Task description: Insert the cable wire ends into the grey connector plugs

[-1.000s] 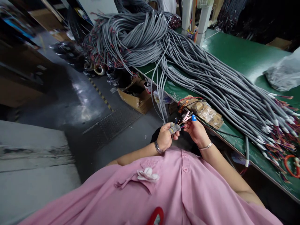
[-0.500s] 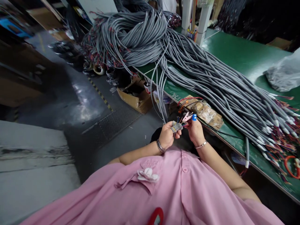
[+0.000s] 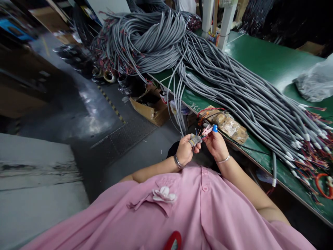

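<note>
My left hand (image 3: 185,151) is closed round the end of a grey cable (image 3: 195,140), whose thin coloured wires fan out above the fist. My right hand (image 3: 215,145) pinches a small pink clip-like tool (image 3: 207,130) at those wire tips; a blue cap covers one fingertip (image 3: 215,128). Both hands hover just off the near edge of the green bench (image 3: 262,59), in front of my pink shirt. The held cable runs up to a large heap of grey cables (image 3: 229,90) lying across the bench.
A taped brown block (image 3: 229,125) with red wires lies on the bench edge just beyond my hands. Stripped cable ends (image 3: 312,146) fan out at the right. A plastic bag (image 3: 316,81) lies far right. An open cardboard box (image 3: 151,106) sits on the floor.
Both hands have shifted slightly up and toward the bench edge, still working the wire ends. The cable pile has not moved.
</note>
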A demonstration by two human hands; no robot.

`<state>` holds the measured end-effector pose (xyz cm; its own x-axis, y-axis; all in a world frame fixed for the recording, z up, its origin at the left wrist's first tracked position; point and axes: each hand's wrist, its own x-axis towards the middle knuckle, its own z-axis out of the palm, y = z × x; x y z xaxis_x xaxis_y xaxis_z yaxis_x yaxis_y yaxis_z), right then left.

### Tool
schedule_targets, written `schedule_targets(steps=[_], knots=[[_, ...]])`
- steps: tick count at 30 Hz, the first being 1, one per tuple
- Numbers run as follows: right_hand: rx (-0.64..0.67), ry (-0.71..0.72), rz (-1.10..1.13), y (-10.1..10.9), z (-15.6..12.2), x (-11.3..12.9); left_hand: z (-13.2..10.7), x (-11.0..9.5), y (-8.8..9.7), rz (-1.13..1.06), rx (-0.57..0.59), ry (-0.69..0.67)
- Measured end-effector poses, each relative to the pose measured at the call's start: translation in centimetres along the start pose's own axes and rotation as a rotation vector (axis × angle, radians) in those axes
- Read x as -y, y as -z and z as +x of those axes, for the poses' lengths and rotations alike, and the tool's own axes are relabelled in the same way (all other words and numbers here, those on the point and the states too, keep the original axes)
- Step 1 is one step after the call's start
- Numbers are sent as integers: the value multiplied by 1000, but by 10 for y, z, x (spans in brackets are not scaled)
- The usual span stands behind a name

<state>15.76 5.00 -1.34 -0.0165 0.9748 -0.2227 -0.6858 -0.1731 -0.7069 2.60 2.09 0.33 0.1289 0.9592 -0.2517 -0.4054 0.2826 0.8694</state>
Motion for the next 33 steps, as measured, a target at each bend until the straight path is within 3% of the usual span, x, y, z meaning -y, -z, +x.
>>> schedule_targets(steps=[13,20,26,33], knots=[[-17,11,-21,-2,-1,1,-1,6,2,42,0,32],[55,-174,0,9,-8,8,-6,5,5,42,23,15],[212,-345,-315,24,-23,21,-17,9,19,183,64,36],[351,-152,-677,15,-29,32,-22,15,31,374,170,49]])
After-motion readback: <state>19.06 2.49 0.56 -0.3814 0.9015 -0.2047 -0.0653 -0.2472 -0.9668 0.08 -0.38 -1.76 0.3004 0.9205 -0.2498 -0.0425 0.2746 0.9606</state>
